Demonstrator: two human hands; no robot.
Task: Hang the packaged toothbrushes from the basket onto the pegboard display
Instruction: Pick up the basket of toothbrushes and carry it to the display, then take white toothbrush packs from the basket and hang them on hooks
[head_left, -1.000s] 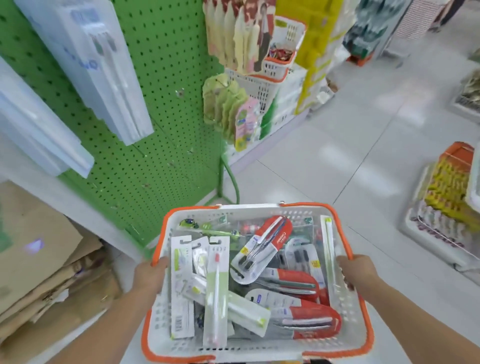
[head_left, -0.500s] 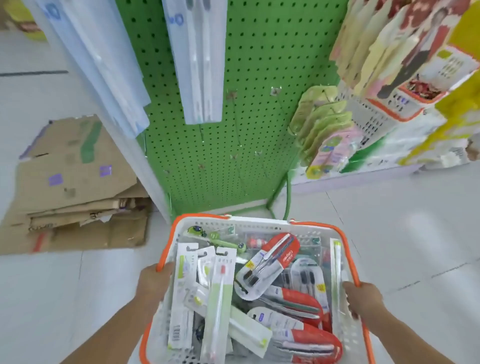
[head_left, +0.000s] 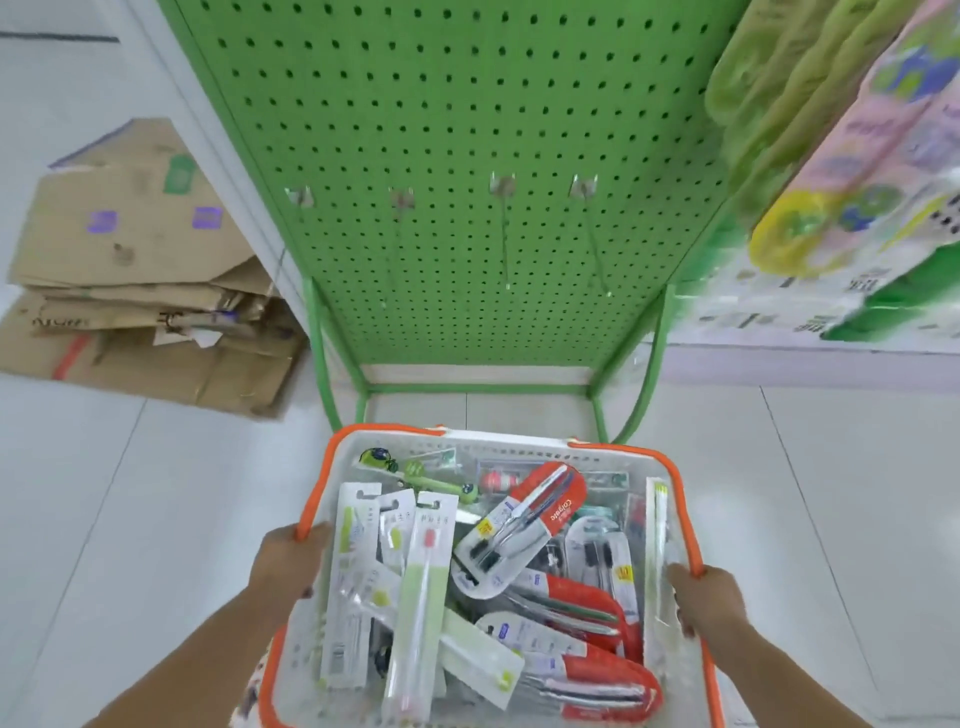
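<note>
A white basket with an orange rim (head_left: 374, 430) is held in front of me, full of several packaged toothbrushes. A red pack (head_left: 524, 525) lies on top in the middle, and a pale green pack (head_left: 423, 597) lies at the left. My left hand (head_left: 288, 564) grips the left rim and my right hand (head_left: 709, 600) grips the right rim. The green pegboard (head_left: 441, 130) stands straight ahead, with several bare metal hooks (head_left: 504, 228) in a row low on it.
Flattened cardboard boxes (head_left: 135, 260) lie on the floor at the left. Hanging green and pink packs (head_left: 857, 140) crowd the right edge. The pegboard's green frame legs (head_left: 332, 374) stand just beyond the basket. White floor tiles (head_left: 831, 493) spread to both sides.
The view has swung down and closer to the pegboard's lower part. The blue-white packs hanging higher up have left the view. Both hands still hold the basket.
</note>
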